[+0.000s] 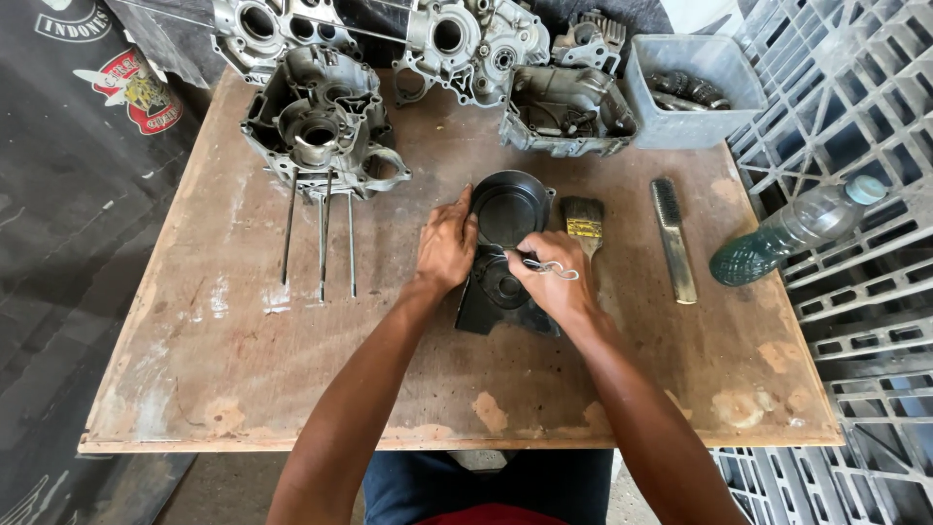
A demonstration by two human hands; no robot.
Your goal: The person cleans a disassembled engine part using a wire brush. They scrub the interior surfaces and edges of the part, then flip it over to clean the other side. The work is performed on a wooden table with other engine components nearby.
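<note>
Both my hands sit mid-frame on the black engine cover (507, 209) lying on the wooden table (243, 369) — left hand (447, 248) clasps its left edge, right hand (549, 277) pinches a small metal clip (552, 268) against it.

The left hand (445, 248) and right hand (552, 280) covered the middle of the black engine cover (508, 209), so its join there could not be seen. A small metal clip (551, 268) at the right fingers was too small to make out. At the bench's (243, 389) far edge, two crankcase halves (466, 39) ran past the picture's top. The contents of the grey tub (692, 92) at the far right corner were too dim to identify.
</note>
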